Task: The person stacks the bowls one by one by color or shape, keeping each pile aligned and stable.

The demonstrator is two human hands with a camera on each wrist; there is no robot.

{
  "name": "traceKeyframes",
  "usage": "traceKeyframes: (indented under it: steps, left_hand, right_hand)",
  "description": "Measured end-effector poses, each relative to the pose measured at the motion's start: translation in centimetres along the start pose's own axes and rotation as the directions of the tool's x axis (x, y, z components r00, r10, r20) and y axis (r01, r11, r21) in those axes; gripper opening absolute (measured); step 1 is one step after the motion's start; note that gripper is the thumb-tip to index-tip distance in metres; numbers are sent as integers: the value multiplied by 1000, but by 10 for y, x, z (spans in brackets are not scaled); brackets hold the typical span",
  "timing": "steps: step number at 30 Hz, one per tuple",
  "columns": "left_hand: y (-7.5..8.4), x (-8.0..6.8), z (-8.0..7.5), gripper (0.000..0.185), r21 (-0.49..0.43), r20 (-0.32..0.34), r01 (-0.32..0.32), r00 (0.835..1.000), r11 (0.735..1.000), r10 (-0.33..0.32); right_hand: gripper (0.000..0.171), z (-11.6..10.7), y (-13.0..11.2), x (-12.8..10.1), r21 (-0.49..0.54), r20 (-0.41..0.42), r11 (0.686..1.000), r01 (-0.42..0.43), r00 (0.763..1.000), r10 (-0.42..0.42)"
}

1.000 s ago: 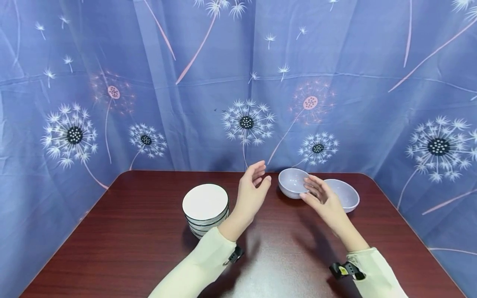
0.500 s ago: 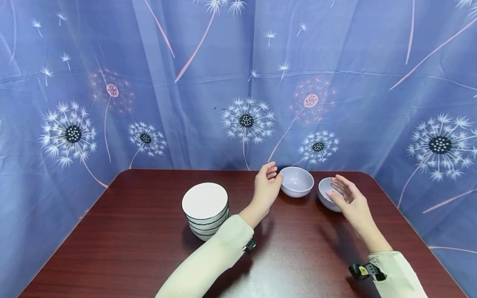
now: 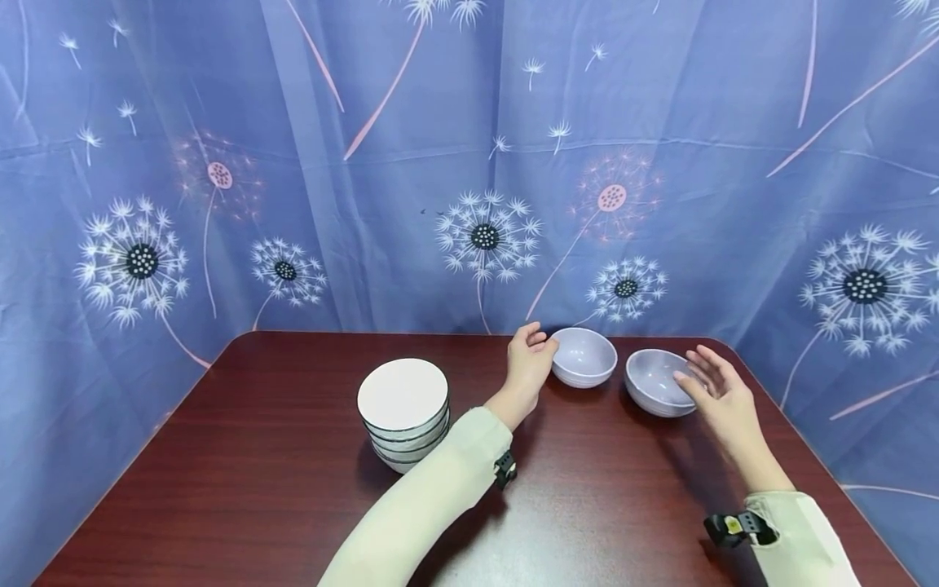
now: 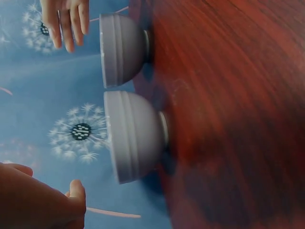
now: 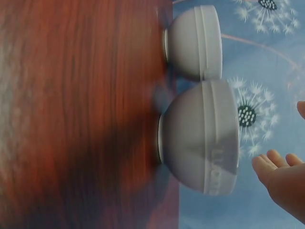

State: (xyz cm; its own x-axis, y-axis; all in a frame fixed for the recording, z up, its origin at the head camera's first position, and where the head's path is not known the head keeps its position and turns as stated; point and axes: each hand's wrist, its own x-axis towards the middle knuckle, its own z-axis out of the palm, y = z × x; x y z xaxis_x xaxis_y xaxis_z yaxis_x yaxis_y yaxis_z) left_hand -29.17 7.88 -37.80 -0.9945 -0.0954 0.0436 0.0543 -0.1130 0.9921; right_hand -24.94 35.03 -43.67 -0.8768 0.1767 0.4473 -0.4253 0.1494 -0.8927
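Two lilac bowls stand upright side by side at the far end of a dark wooden table (image 3: 293, 489). My left hand (image 3: 539, 342) sits just left of the left bowl (image 3: 584, 357), fingers loosely curled near its rim. In the left wrist view my thumb (image 4: 74, 193) stays apart from that bowl (image 4: 136, 143). My right hand (image 3: 700, 377) hovers with spread fingers at the right rim of the right bowl (image 3: 653, 383). In the right wrist view my fingertips (image 5: 274, 164) show a gap from that bowl (image 5: 200, 138). Neither hand holds anything.
A stack of white bowls with dark rims (image 3: 403, 408) stands left of my left forearm. A blue dandelion-print curtain (image 3: 469, 163) closes off the table's back and sides. The table's right edge lies close beyond the right bowl.
My left hand moved forward and right, up to the left bowl. My right hand swung right, from in front of the left bowl to the right bowl's far rim. The bowls stayed put.
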Motion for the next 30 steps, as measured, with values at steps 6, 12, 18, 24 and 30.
traceKeyframes:
  steps: [6,12,18,24,30]
  left_hand:
    - [-15,10,2,39,-70,-37,46,998,997,-48]
    - [-24,15,4,41,-82,-52,103,993,991,-108]
    - [-32,17,6,49,-101,-54,175,982,979,-181]
    - [-42,20,14,54,-152,-28,224,973,963,-231]
    - [-55,21,20,57,-229,8,318,946,920,-325]
  right_hand:
    - [61,-12,14,5,14,-43,997,-79,996,79]
    - [63,-28,39,11,93,-69,989,-119,990,126]
    - [68,-34,48,9,143,-99,969,-199,972,214]
    - [70,-34,43,6,100,-77,957,-271,957,279]
    - [71,-26,23,-2,55,-6,920,-389,921,390]
